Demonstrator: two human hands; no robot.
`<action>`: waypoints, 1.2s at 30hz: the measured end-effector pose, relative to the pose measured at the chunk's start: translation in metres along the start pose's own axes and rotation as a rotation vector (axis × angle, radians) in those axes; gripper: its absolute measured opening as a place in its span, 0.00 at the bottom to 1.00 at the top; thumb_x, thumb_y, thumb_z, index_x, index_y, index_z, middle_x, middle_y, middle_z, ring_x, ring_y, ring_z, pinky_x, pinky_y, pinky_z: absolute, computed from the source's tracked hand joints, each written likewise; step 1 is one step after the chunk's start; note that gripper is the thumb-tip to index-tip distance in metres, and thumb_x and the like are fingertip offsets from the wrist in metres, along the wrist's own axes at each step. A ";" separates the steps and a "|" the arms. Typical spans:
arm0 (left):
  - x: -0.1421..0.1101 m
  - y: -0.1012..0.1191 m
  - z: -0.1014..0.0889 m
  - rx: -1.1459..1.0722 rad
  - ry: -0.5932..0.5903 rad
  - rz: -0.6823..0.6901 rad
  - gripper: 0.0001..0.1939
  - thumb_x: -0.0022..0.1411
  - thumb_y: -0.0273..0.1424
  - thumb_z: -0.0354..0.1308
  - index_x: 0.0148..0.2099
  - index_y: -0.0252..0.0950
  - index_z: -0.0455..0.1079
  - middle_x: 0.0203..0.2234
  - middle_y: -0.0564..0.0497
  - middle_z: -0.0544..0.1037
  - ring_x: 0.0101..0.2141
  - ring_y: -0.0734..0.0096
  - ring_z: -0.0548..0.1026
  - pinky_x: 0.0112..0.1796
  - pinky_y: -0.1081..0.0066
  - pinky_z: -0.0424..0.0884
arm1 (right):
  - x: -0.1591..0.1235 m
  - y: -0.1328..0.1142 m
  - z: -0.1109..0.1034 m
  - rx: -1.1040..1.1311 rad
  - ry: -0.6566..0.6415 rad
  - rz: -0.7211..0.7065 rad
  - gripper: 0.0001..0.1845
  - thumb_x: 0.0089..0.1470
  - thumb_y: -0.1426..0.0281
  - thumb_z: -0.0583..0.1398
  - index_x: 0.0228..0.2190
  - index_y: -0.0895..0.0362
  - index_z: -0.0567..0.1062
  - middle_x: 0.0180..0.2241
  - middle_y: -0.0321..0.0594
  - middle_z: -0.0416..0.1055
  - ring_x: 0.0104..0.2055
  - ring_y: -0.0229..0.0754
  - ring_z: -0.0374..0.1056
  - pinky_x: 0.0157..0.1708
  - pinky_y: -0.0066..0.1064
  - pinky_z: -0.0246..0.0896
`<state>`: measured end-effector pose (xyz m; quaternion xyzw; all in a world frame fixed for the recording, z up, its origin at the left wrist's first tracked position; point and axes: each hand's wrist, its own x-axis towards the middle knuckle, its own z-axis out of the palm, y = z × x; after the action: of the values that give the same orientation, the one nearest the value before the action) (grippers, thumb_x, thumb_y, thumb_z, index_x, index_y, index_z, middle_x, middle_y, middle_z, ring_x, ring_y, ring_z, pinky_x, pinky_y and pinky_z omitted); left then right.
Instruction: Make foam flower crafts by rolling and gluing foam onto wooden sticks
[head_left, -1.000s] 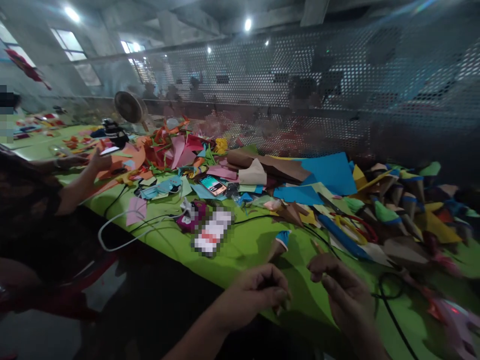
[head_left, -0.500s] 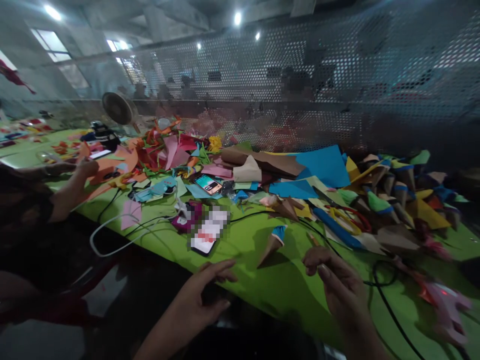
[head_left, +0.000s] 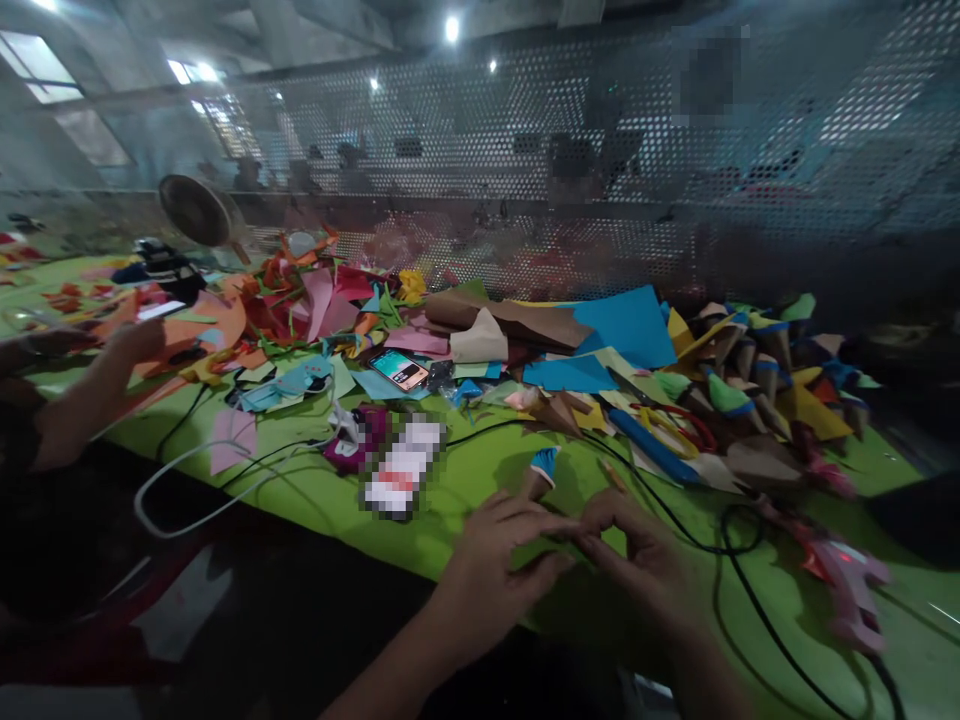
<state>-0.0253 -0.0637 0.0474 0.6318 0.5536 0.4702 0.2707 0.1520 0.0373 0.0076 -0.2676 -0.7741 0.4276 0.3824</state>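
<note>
My left hand (head_left: 504, 565) is over the front edge of the green table, open, with its fingers stretched out and the thumb apart. My right hand (head_left: 646, 555) is closed in a pinch, thumb and forefinger meeting at the tips of my left fingers. Whether anything small is between them, I cannot make out. Just behind my left hand a small brown felt cone with a blue and white top (head_left: 543, 470) rests on the table, its lower part hidden by my fingers. A thin pencil-like stick (head_left: 613, 476) lies behind my right hand.
A phone with a blurred screen (head_left: 405, 468) and a purple charger block (head_left: 355, 440) lie left. Another phone (head_left: 400, 369) sits among coloured felt scraps. Several cones (head_left: 739, 395) are piled right. A pink glue gun (head_left: 847, 590) trails a black cable. A co-worker's arm (head_left: 97, 385) is far left.
Both hands have come together, and their fingertips now meet in front of the cone. Earlier they were apart on either side of it. The whole view has shifted slightly.
</note>
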 end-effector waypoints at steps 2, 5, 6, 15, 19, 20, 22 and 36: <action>0.007 -0.004 0.011 -0.023 0.079 -0.014 0.07 0.61 0.26 0.63 0.41 0.40 0.80 0.34 0.51 0.84 0.39 0.65 0.78 0.44 0.66 0.70 | 0.001 -0.003 0.002 -0.036 0.021 -0.025 0.16 0.58 0.61 0.64 0.23 0.55 0.71 0.24 0.33 0.68 0.28 0.39 0.65 0.30 0.30 0.58; 0.010 -0.011 0.019 -0.090 0.148 -0.123 0.04 0.58 0.24 0.64 0.34 0.38 0.79 0.29 0.52 0.82 0.34 0.67 0.77 0.39 0.68 0.70 | 0.002 -0.004 0.003 -0.067 0.046 -0.057 0.17 0.58 0.62 0.63 0.22 0.55 0.69 0.23 0.33 0.68 0.27 0.39 0.65 0.29 0.30 0.57; 0.009 -0.013 0.020 -0.121 0.144 -0.175 0.03 0.57 0.25 0.64 0.33 0.38 0.78 0.29 0.52 0.82 0.34 0.68 0.77 0.38 0.69 0.70 | 0.003 -0.005 0.003 -0.072 0.042 -0.063 0.17 0.58 0.62 0.63 0.21 0.55 0.69 0.23 0.33 0.68 0.27 0.39 0.65 0.29 0.30 0.57; 0.006 -0.013 0.016 -0.275 0.025 -0.378 0.04 0.55 0.29 0.62 0.30 0.36 0.70 0.28 0.53 0.76 0.33 0.69 0.73 0.38 0.71 0.68 | 0.002 -0.007 0.005 -0.017 0.012 -0.029 0.18 0.57 0.59 0.65 0.22 0.55 0.70 0.23 0.33 0.67 0.29 0.39 0.65 0.30 0.30 0.56; -0.002 -0.013 0.021 -0.288 -0.062 -0.348 0.04 0.61 0.31 0.58 0.34 0.37 0.71 0.32 0.50 0.78 0.37 0.66 0.74 0.42 0.68 0.68 | 0.000 0.000 0.002 0.053 0.063 0.009 0.20 0.59 0.57 0.62 0.22 0.55 0.69 0.24 0.33 0.66 0.29 0.39 0.64 0.30 0.31 0.57; -0.004 -0.014 0.021 -0.286 -0.081 -0.335 0.07 0.64 0.32 0.55 0.36 0.37 0.73 0.32 0.49 0.78 0.37 0.66 0.75 0.43 0.68 0.68 | 0.000 0.002 0.002 0.064 0.073 0.015 0.20 0.61 0.57 0.60 0.22 0.55 0.70 0.24 0.34 0.66 0.29 0.39 0.64 0.30 0.32 0.57; -0.006 -0.018 0.018 -0.231 -0.073 -0.294 0.12 0.68 0.35 0.51 0.43 0.39 0.75 0.36 0.48 0.79 0.39 0.65 0.75 0.45 0.66 0.68 | -0.002 0.006 0.001 0.078 0.096 0.034 0.21 0.64 0.58 0.56 0.23 0.55 0.71 0.24 0.35 0.67 0.28 0.40 0.64 0.30 0.32 0.58; 0.025 -0.052 0.024 0.721 0.003 -0.330 0.12 0.63 0.40 0.59 0.40 0.37 0.67 0.37 0.43 0.79 0.42 0.48 0.76 0.43 0.54 0.65 | 0.007 0.003 0.003 -0.256 0.163 -0.072 0.09 0.63 0.66 0.59 0.44 0.48 0.78 0.39 0.39 0.78 0.43 0.47 0.73 0.54 0.46 0.61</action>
<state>-0.0287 -0.0233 -0.0003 0.5882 0.7777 0.1966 0.1026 0.1460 0.0425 0.0070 -0.3202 -0.7977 0.2884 0.4218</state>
